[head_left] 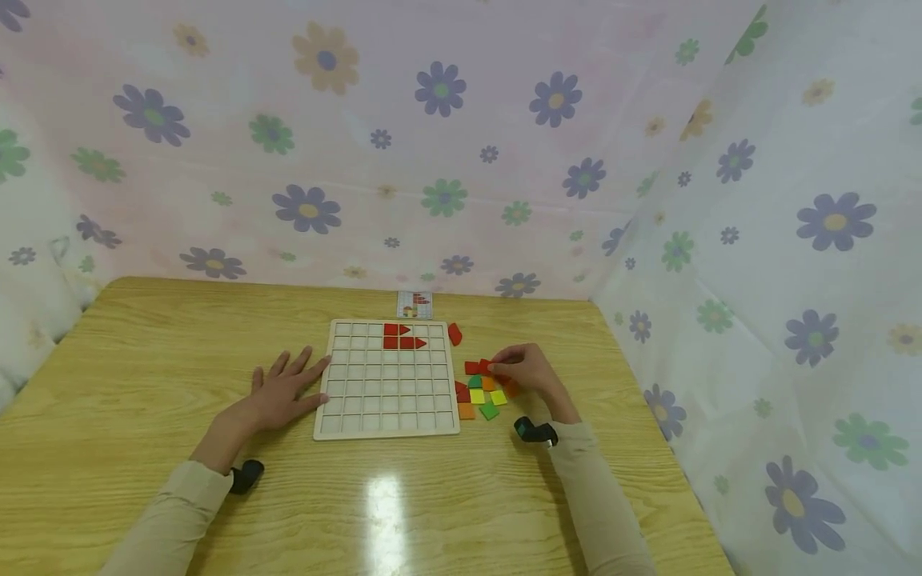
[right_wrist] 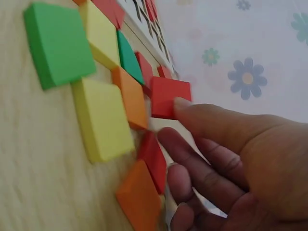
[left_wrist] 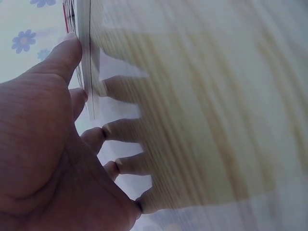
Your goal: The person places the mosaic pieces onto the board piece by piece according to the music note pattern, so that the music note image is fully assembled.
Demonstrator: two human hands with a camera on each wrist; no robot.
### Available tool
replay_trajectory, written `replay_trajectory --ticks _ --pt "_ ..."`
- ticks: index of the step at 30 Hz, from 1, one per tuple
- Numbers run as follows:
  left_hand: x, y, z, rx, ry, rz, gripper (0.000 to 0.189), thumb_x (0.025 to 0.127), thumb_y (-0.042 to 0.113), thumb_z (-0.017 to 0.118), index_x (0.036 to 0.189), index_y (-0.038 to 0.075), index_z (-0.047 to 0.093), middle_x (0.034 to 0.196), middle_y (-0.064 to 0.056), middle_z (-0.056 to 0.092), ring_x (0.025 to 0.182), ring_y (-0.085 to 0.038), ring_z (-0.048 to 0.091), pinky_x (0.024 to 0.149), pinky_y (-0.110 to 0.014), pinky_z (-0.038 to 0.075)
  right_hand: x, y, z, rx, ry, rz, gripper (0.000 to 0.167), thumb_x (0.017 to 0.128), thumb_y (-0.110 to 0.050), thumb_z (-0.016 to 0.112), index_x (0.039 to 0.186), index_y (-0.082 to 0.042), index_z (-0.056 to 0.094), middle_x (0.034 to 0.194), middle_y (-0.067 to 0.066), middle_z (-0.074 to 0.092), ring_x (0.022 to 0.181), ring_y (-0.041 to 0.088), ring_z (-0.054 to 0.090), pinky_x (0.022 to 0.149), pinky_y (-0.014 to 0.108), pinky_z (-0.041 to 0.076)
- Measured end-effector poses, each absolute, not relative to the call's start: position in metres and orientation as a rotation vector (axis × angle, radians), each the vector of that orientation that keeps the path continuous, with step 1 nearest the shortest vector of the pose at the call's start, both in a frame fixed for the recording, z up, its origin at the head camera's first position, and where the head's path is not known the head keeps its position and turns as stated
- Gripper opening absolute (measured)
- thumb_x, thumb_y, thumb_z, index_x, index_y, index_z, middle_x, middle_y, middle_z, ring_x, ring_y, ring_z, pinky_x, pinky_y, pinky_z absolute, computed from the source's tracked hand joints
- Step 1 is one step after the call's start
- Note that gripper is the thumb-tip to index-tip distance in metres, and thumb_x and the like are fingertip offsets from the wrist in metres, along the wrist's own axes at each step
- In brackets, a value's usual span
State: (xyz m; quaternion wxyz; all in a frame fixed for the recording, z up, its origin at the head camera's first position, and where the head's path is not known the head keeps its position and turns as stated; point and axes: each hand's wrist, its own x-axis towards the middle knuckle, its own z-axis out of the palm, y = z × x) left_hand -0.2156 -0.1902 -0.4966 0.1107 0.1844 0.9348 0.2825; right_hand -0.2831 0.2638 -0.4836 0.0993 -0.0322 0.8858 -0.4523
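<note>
A wooden grid board (head_left: 360, 386) lies on the table. Red tiles (head_left: 406, 343), squares and pointed ones, fill part of its top two rows. My left hand (head_left: 281, 398) is spread on the table, with thumb and forefinger against the board's left edge. Right of the board, my right hand (head_left: 529, 370) pinches a red square tile (right_wrist: 168, 96) between thumb and fingers, low over the loose tiles. Close by in the right wrist view are a yellow square tile (right_wrist: 108, 122), a green tile (right_wrist: 62, 45) and an orange tile (right_wrist: 139, 197).
A small printed pattern card (head_left: 414, 305) lies behind the board. One curved red tile (head_left: 455, 334) sits beside the board's upper right corner. Flower-print curtains (head_left: 442, 196) bound the table (head_left: 180, 336) at the back and sides.
</note>
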Motion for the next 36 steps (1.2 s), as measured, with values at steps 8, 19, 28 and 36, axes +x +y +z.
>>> replay_trajectory --ticks 8,19,28,36 --pt "-0.215 -0.191 -0.497 0.549 2.739 0.855 0.073 0.103 0.047 0.057 0.160 0.010 0.033 0.166 -0.030 0.012 0.148 -0.061 0.000 0.105 -0.084 -0.003 -0.270 0.237 -0.483 -0.288 2.498 -1.461 0.018 0.097 -0.012 0.071 0.105 0.004 0.071 0.094 0.019 0.075 0.074 0.027 0.068 0.064 0.031 0.054" --pt "-0.214 -0.190 -0.495 0.539 2.744 0.859 0.072 0.103 0.046 0.057 0.160 0.009 0.033 0.166 -0.029 0.012 0.148 -0.061 0.001 0.105 -0.084 -0.003 -0.252 0.197 -0.500 -0.493 2.416 -1.557 0.021 0.099 -0.009 0.067 0.114 0.004 0.070 0.098 0.018 0.076 0.075 0.012 0.067 0.061 0.024 0.050" --pt "-0.214 -0.189 -0.495 0.548 2.752 0.849 0.072 0.103 0.046 0.058 0.160 0.009 0.034 0.166 -0.030 0.013 0.148 -0.062 0.002 0.105 -0.084 -0.001 -0.244 0.168 -0.502 -0.507 2.519 -1.572 0.020 0.099 -0.011 0.069 0.110 0.004 0.074 0.103 0.019 0.075 0.083 0.010 0.068 0.074 0.020 0.054" --pt "-0.214 -0.190 -0.497 0.544 2.754 0.846 0.072 0.103 0.046 0.058 0.160 0.009 0.033 0.166 -0.029 0.013 0.148 -0.061 0.002 0.105 -0.084 -0.002 -0.247 0.154 -0.500 -0.443 2.539 -1.570 0.016 0.099 -0.011 0.068 0.110 0.000 0.073 0.098 0.016 0.075 0.083 0.027 0.070 0.070 0.021 0.052"
